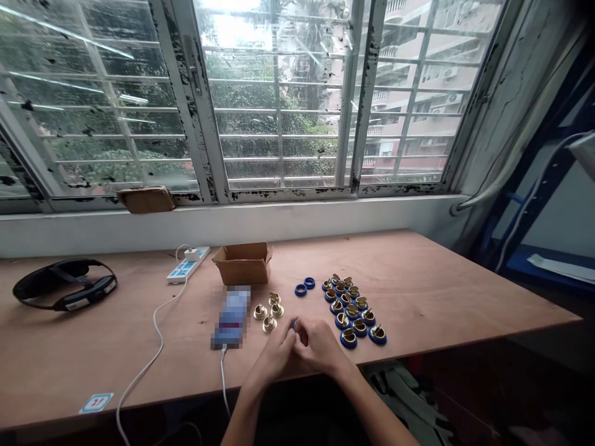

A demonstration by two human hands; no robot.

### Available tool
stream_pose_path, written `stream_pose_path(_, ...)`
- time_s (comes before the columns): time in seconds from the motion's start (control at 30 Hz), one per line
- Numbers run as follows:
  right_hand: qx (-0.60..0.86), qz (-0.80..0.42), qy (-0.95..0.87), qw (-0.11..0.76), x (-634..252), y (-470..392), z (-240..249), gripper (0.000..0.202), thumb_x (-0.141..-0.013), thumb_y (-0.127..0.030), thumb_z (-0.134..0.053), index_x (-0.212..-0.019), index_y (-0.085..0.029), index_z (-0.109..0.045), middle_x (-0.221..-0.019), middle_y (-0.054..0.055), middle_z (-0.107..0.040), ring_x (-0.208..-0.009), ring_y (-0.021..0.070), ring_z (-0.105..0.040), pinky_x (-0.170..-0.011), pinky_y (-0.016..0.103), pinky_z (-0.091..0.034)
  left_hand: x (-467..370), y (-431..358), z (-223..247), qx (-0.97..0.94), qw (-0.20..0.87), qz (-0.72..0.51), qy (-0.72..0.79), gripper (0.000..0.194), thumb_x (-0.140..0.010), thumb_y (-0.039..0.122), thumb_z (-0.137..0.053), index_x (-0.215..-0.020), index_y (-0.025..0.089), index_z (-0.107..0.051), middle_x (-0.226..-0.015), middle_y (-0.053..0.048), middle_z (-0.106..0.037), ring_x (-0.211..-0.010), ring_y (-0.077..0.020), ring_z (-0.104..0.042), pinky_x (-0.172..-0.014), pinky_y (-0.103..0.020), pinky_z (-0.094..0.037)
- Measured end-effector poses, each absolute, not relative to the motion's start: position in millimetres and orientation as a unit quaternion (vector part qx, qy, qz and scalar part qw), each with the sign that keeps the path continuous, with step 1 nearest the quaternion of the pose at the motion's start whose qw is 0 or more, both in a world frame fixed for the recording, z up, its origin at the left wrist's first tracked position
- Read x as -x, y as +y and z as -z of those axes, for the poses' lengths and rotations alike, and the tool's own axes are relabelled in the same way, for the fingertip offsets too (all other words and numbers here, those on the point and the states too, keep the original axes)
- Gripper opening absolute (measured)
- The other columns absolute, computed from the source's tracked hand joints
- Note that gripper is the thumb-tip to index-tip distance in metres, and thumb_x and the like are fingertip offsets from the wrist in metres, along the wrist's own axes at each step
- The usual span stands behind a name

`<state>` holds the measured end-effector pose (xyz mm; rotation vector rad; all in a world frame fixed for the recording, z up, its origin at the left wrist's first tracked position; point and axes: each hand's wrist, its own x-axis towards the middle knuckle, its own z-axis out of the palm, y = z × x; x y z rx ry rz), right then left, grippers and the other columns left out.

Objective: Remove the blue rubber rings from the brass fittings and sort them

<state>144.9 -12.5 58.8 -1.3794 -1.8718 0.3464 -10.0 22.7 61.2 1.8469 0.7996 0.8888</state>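
My left hand [277, 351] and my right hand [320, 347] meet at the table's front edge, fingers closed together. A bit of a blue ring [293, 323] shows between the fingertips; the rest of it is hidden. Left of my hands, beyond the fingers, several gold metal pieces [269, 323] stand on the table. Two loose blue rings [301, 290] lie farther back, side by side. To the right of my right hand, several gold pieces seated in blue rings [348, 337] form slanting rows.
A phone [232, 316] with a white cable lies left of the gold pieces. Behind it stands an open cardboard box [244, 271]. A power strip [188, 266] and a black headset [69, 285] are farther left on the wooden table [432, 279]. Windows line the back.
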Motion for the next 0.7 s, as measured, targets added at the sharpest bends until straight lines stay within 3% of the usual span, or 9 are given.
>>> stream_pose_path(0.23, 0.532, -0.160, -0.730, 0.399, -146.1, -10.6, -56.0, 0.006, -0.082, -0.019, -0.060, -0.078, -0.020, -0.057, -0.064, -0.002, -0.063, -0.058, 0.0133, -0.056, -0.058, 0.023, -0.033, 11.2, 21.8, -65.8, -0.738, 0.483, -0.358, 0.305, 0.032, -0.099, 0.039, -0.045, -0.112, 0.018, -0.066, -0.110, -0.008, -0.069, -0.104, -0.0255, -0.062, -0.094, -0.034, -0.047)
stream_pose_path(0.53, 0.536, -0.118, -0.746, 0.377, -142.2, -16.0, -61.5, 0.003, -0.082, -0.020, -0.063, -0.080, -0.021, -0.061, -0.064, -0.002, -0.065, -0.058, 0.0144, -0.058, -0.059, 0.024, -0.032, 12.2, 22.6, -66.0, -0.759, 0.447, -0.356, 0.311, 0.021, -0.091, 0.023, -0.044, -0.090, 0.019, -0.065, -0.093, -0.005, -0.066, -0.090, -0.0221, -0.058, -0.086, -0.031, -0.047)
stream_pose_path(0.7, 0.523, -0.162, -0.724, 0.420, -143.4, -13.5, -60.9, 0.009, -0.084, -0.018, -0.059, -0.075, -0.020, -0.057, -0.065, -0.002, -0.064, -0.058, 0.0133, -0.057, -0.059, 0.023, -0.034, 6.5, 19.2, -64.3, -0.738, 0.446, -0.390, 0.324, 0.032, -0.100, 0.036, -0.043, -0.103, 0.018, -0.069, -0.096, -0.007, -0.070, -0.088, -0.0229, -0.061, -0.085, -0.032, -0.048)
